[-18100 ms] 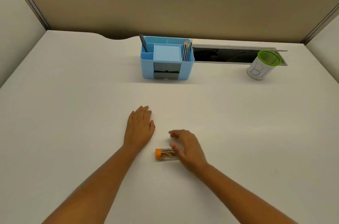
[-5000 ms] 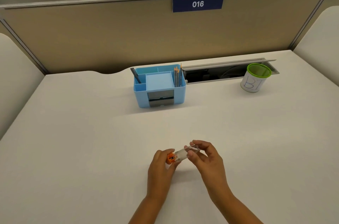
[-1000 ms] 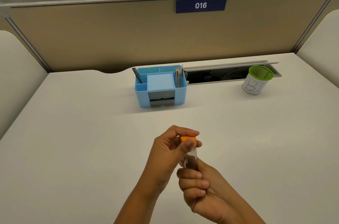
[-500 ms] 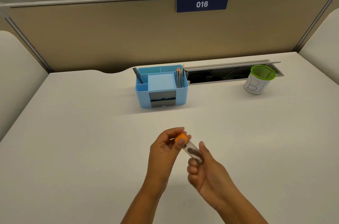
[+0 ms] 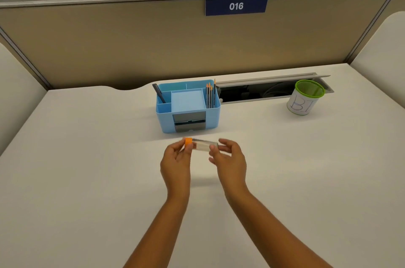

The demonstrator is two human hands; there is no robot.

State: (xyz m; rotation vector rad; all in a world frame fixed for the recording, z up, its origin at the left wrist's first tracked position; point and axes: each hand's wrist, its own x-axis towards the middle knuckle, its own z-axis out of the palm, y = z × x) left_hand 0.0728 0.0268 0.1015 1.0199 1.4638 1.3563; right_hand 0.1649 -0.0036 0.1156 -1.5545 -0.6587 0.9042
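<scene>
Clear tube, just one, pinched by left hand and right hand.

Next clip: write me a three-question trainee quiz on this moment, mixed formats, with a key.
1. True or false: the clear tube lies flat on the desk.
2. Which part of the tube does the left hand pinch? A) the orange cap B) the bare end C) the middle
3. Fill in: the pencils stand in the blue ___.

Key
1. False: it is held level above the desk, between both hands.
2. A; the right hand holds the other end.
3. desk organizer
</scene>
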